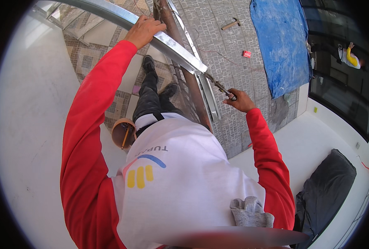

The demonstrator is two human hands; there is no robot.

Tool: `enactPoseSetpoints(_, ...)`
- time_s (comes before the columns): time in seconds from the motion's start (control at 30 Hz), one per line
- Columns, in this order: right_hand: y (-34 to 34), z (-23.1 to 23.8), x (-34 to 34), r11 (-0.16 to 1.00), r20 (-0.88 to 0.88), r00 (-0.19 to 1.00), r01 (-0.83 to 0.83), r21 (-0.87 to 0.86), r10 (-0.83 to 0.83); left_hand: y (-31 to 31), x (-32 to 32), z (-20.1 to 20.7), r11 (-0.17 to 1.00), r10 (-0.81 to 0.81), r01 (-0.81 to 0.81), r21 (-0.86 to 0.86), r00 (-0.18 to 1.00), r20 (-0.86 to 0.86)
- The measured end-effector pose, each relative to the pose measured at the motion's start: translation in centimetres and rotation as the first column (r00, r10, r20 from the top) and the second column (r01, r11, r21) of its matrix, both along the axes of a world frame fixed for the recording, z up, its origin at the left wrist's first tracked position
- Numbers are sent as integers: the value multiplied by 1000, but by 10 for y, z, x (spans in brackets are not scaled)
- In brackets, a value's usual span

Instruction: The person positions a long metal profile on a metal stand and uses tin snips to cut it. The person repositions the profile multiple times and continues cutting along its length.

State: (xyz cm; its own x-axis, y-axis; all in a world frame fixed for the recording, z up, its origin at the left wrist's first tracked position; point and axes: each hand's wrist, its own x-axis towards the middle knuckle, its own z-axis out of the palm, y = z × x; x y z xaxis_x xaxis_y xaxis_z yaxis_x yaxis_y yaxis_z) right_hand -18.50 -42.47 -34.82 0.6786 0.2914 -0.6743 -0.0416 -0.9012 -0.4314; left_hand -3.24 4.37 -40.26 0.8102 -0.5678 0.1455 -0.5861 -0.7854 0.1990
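Note:
My left hand (pixel 145 31) is closed over the edge of a long galvanized metal stud (pixel 174 47), which slants from the upper left down to the middle. My right hand (pixel 240 100) grips the handle of a pair of locking pliers (pixel 218 85). Their jaws are at the stud's end, where it meets a second metal profile (pixel 209 97). Whether the jaws are clamped tight cannot be made out. Just beyond the joint runs a rusty brown beam (pixel 195 91).
Below, on the paving, lie a hammer (pixel 231 24), a small red box (pixel 246 54) and a blue tarp (pixel 280 45). A tool pouch (pixel 123 132) with a pencil hangs at my waist. A black cover (pixel 327 191) is at the lower right, near dark glass (pixel 338 83) showing a person.

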Motion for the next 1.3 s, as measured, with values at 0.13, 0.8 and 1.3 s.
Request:
enactPoseSetpoints(0.13,0,1,0,1000,32,999,-16,-3,16,0,1,-1,1000,6,-6,-2,1000,-2)
enactPoseSetpoints(0.8,5,18,11,984,-436,885,177,-3,-161,-26,-30,9,996,-78,72,59,990,118)
enactPoseSetpoints(1.3,9,-12,-25,827,-761,613,528,195,-212,-33,-2,22,953,-83,197,229,899,-429)
